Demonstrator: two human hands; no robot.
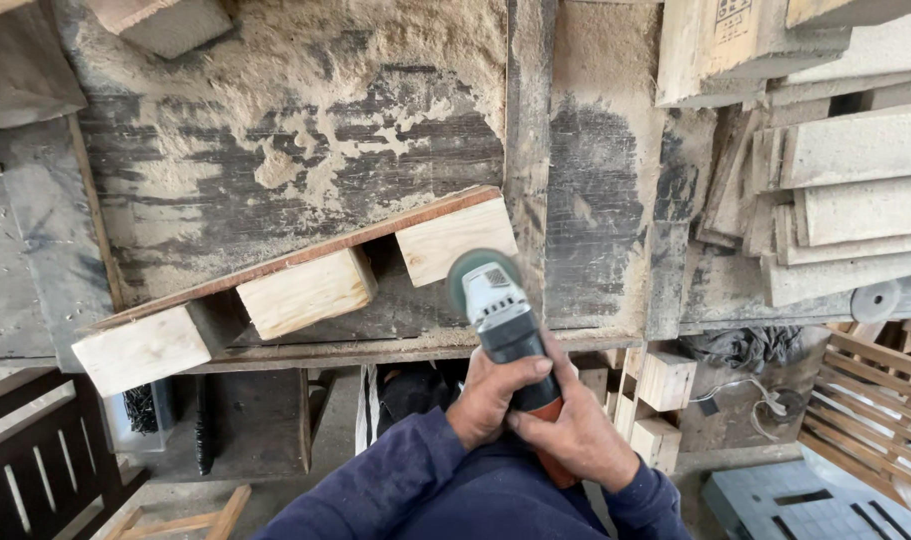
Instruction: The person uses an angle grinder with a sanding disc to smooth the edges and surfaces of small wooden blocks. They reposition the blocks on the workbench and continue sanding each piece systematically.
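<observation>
Left hand [492, 395] and right hand [573, 437], fingers closed round the grey-black angle grinder [505, 325]; heavy, rigid tool, best held at its body, disc beside the pale three-block wooden pallet piece [305, 285].

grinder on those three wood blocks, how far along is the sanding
Sawdust heaped on the workbench shows sanding has gone on. Both the left hand and right hand grip the angle grinder, its disc at the right block. The middle block and left block look equally pale, so what remains is unclear.

Pale label [498, 277] (square) on grinder head [487, 292]
</observation>
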